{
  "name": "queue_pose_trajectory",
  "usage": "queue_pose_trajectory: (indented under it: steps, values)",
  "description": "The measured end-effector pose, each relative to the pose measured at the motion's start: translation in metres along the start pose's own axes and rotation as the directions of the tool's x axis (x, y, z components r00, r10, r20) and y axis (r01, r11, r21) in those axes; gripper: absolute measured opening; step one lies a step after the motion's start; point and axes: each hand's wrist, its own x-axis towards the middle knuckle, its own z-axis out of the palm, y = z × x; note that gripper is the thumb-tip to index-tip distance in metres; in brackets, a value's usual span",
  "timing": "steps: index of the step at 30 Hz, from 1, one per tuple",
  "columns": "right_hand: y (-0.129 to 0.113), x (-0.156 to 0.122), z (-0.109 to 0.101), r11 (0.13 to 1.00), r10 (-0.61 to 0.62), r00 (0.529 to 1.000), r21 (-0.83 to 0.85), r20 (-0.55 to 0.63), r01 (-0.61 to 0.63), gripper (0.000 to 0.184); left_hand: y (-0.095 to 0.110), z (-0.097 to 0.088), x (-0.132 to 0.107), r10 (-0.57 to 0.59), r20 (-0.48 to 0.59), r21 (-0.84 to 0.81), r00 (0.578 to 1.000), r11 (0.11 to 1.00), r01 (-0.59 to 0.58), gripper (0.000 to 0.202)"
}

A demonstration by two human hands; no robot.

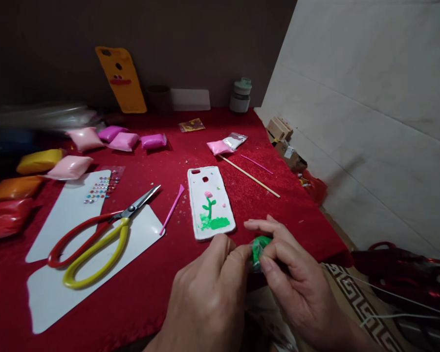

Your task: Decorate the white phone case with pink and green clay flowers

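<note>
Between my two hands is a small clear packet of green clay (259,247), at the front edge of the red-covered table. My left hand (214,288) is closed, pinching the packet's left side between thumb and finger. On its other side my right hand (297,274) grips the packet with thumb and forefinger, the other fingers loosely curled. Just beyond them lies a white phone case (201,195), decorated with a green stem, a pink flower and a patch of green at its lower end. A pink modelling tool (172,209) lies left of the case.
Large scissors (126,215) with red and yellow handles rest on white sheets (73,210) at left, near stick-on gems (101,187). Several clay packets (85,139) lie behind. A wooden stick (249,176) lies at right. An orange case (126,88) and a bottle (240,96) stand at the back.
</note>
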Motion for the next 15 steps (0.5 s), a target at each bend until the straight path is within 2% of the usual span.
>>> queue_pose_trajectory:
  steps: [7,15]
  values:
    - [-0.0002,-0.0014,0.0007,0.998,0.05,0.998,0.039,0.038,-0.052,0.015,0.0016,0.0013,-0.0011,-0.029,-0.013,0.022,0.999,0.999,0.029,0.019]
    - [-0.0022,-0.0042,0.0027,0.998,0.049,0.998,0.029,0.034,-0.05,0.015,0.0021,0.0029,-0.0015,-0.04,-0.024,0.081,0.999,0.996,0.042,0.015]
